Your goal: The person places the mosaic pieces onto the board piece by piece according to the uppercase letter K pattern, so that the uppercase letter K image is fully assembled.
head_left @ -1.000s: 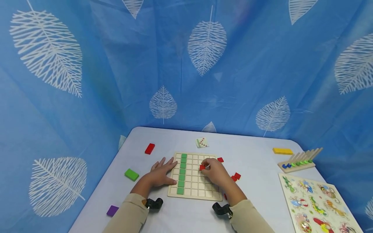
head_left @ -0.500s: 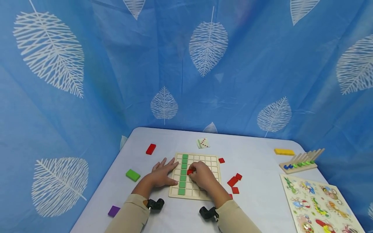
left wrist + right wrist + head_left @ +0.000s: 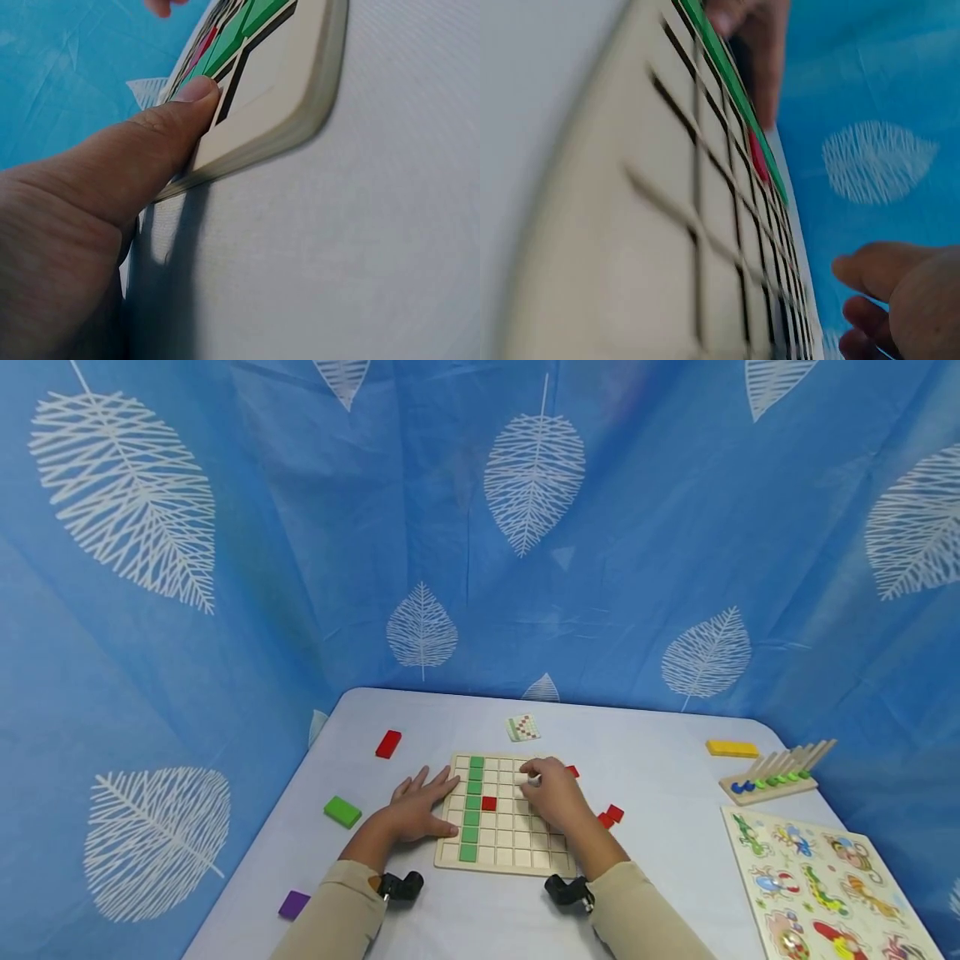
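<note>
Pale, smooth wood with a matt finish and a rounded edge: that is how the grid board (image 3: 504,840) under my left grip (image 3: 411,812) looks. Its green tiles (image 3: 471,818) and the single red tile (image 3: 489,803) set in it have smooth, evenly coloured faces. White cloth with a fine weave covers the tabletop (image 3: 480,914). My sleeves (image 3: 341,893) are matt cloth, and the cameras (image 3: 401,885) at my wrists look like smooth black plastic. To my right, a peg rack (image 3: 783,792) of plain wood carries shiny beads (image 3: 748,786). The small printed card (image 3: 522,727) looks like paper. Behind everything, the blue curtain (image 3: 630,568) is creased cloth with a slight sheen.
</note>
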`<state>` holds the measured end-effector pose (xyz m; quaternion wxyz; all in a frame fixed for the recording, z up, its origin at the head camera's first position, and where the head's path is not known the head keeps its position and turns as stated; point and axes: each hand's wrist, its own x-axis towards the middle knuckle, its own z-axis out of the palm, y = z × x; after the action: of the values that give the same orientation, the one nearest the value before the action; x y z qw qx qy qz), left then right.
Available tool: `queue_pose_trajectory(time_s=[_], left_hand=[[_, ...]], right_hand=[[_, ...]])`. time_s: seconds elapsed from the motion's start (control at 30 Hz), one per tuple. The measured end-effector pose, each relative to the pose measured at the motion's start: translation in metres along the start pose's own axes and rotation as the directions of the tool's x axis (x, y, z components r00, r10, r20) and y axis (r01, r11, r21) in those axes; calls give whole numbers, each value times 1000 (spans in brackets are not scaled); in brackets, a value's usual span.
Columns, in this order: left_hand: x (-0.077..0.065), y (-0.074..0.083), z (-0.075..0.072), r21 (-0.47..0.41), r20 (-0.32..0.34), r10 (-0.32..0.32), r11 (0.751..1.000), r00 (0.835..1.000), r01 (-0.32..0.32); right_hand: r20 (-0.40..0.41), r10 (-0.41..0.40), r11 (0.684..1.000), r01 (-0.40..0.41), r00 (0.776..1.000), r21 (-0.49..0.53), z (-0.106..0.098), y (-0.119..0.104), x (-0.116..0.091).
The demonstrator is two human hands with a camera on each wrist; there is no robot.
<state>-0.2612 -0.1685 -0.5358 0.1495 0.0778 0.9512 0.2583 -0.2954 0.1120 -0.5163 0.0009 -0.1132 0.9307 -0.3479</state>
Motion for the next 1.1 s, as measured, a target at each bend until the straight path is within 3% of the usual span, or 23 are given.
queue_pose_trajectory(time_s=[0.13,0.23,0.33,0.93,1.1], left_hand=[[0,-1,2,2,-3,0,1000,1000,0],[-1,-2,2,0,4,4,1000,1000,-4],[-2,-2,3,-4,2,10,1000,1000,-10],[1,-1,2,-2,-6,-3,1000,1000,3],[2,-1,1,6,1,0,1000,1000,0]], right_hand=[[-69,138,989,-141,988,-45,-25,33,12],[-33,272,962,-273,962,-28,-35,53,16],[12,341,940,-341,940,3,-37,65,17],[-19,376,926,-376,926,-1,-38,65,21],[-18,382,922,-380,924,67,-37,57,19]])
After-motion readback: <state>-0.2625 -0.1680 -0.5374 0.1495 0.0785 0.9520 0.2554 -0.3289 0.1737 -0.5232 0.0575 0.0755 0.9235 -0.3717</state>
